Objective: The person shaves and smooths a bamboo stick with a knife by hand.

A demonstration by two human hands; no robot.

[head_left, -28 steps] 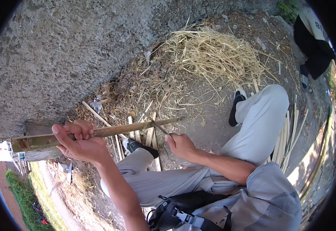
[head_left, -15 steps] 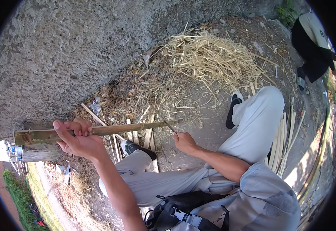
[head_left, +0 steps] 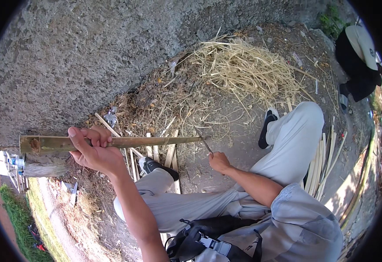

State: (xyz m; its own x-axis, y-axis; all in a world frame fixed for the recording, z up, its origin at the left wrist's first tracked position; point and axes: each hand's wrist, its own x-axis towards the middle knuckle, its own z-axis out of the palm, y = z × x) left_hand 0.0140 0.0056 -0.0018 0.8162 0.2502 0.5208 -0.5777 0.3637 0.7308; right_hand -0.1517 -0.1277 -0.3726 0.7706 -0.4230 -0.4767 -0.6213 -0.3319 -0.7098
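A long split piece of bamboo (head_left: 151,142) stretches level across the left half of the view, its wide end at the left and its thin end near the middle. My left hand (head_left: 95,149) is wrapped around it closer to the wide end. In my right hand (head_left: 220,163) is a thin-bladed knife (head_left: 207,146), its blade slanting up and left across the bamboo's thin end. Whether the edge is cutting into the bamboo is too small to tell.
A heap of pale shavings (head_left: 252,67) lies ahead, below a rough grey wall (head_left: 90,56). Cut strips (head_left: 317,166) rest to my right, others (head_left: 170,150) beneath the bamboo. A wooden block (head_left: 46,163) is under the wide end. Another person (head_left: 357,61) is at far right.
The knife has shifted a little to the right with my right hand. The bamboo's wide end has risen slightly in the view, and my left hand still grips it.
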